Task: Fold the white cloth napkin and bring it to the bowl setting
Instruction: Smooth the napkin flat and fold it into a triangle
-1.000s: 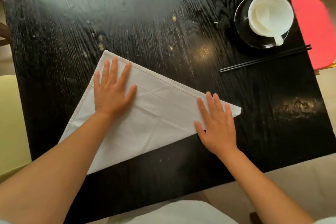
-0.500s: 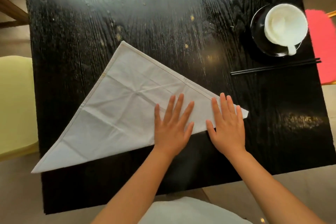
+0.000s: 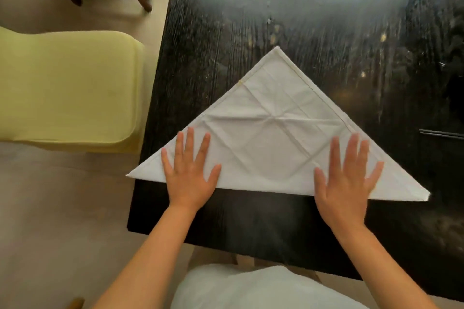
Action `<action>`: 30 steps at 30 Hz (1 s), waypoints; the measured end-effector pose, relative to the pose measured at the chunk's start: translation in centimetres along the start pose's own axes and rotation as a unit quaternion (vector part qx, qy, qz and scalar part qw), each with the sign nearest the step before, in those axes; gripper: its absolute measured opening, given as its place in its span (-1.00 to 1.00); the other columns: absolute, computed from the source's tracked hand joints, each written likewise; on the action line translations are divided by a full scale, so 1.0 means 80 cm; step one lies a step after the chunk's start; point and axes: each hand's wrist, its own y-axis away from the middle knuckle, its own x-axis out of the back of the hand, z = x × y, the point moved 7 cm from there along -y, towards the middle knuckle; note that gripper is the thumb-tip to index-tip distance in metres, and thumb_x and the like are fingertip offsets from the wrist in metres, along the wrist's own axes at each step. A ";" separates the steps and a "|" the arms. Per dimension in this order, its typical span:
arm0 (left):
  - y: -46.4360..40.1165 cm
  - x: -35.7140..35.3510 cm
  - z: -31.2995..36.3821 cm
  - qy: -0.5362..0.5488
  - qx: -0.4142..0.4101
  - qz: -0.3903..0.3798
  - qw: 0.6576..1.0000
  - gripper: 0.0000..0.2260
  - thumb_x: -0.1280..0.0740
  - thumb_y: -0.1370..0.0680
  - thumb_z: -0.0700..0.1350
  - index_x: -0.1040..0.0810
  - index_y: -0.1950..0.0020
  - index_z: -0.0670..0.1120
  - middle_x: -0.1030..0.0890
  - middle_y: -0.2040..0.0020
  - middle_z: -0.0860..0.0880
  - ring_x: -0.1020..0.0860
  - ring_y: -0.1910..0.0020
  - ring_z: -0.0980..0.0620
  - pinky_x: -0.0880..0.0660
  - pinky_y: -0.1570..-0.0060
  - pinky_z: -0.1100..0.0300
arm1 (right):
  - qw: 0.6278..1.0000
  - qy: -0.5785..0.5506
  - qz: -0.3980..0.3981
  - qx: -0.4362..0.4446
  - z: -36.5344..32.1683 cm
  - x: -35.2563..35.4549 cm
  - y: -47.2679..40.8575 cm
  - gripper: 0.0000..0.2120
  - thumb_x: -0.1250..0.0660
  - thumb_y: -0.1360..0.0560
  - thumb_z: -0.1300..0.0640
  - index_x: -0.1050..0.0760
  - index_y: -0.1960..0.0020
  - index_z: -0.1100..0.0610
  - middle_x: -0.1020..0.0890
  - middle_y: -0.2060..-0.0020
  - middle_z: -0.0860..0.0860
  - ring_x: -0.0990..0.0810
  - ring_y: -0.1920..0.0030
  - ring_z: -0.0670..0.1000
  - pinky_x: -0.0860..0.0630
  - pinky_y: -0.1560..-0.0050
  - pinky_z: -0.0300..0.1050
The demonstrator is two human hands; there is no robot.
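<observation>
Napkin [image 3: 273, 143] lies flat on desk [image 3: 251, 216], folded to triangle, apex pointing away from both grips. Left hand [image 3: 190, 178] flat on its left corner, right hand [image 3: 344, 180] flat on its right corner, long edge running between them. Chopsticks [image 3: 442, 134] on desk right of right grip. Chair [image 3: 65, 90] left of left grip, beside desk.

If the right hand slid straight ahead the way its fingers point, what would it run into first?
Nothing solid, it seems. The right hand lies flat on the white napkin, fingers pointing away across the table. It would cross the napkin's right hemmed edge onto bare black table; the chopsticks lie further right.
</observation>
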 end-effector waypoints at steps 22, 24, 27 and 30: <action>0.059 -0.008 -0.080 0.074 0.240 0.005 0.968 -0.34 0.07 -0.55 0.22 0.12 -0.54 -0.08 0.09 -0.54 -0.25 0.06 -0.52 -0.15 0.07 -0.44 -0.06 | 0.970 0.021 -0.055 0.237 -0.212 -0.080 -0.026 -0.46 0.06 -0.54 -0.05 0.00 -0.51 -0.01 -0.08 -0.52 0.08 0.05 -0.51 0.09 0.09 -0.42 0.29; 0.055 -0.004 -0.078 0.108 0.296 0.017 0.949 -0.35 0.07 -0.56 0.20 0.14 -0.54 -0.11 0.10 -0.54 -0.24 0.09 -0.52 -0.13 0.10 -0.45 -0.06 | 0.969 0.014 -0.061 0.238 -0.212 -0.080 -0.027 -0.46 0.06 -0.54 -0.05 -0.01 -0.51 -0.01 -0.08 -0.52 0.08 0.05 -0.51 0.09 0.10 -0.42 0.28; 0.046 0.010 -0.058 0.175 0.372 0.057 0.910 -0.40 0.05 -0.59 0.13 0.15 -0.53 -0.12 0.16 -0.54 -0.20 0.14 -0.52 -0.09 0.12 -0.47 -0.14 | 0.965 -0.017 -0.083 0.248 -0.208 -0.077 -0.027 -0.46 0.06 -0.55 -0.03 -0.01 -0.52 0.01 -0.08 -0.52 0.09 0.06 -0.51 0.07 0.14 -0.43 0.23; 0.020 0.027 0.028 0.132 0.193 0.068 0.970 -0.43 0.05 -0.59 0.10 0.14 -0.54 -0.03 0.15 -0.55 -0.18 0.13 -0.52 -0.09 0.19 -0.43 -0.18 | 0.956 -0.129 -0.091 0.248 -0.185 -0.055 -0.030 -0.47 0.01 -0.53 0.06 -0.06 -0.50 0.04 -0.11 -0.51 0.11 0.05 -0.50 0.02 0.11 -0.48 0.06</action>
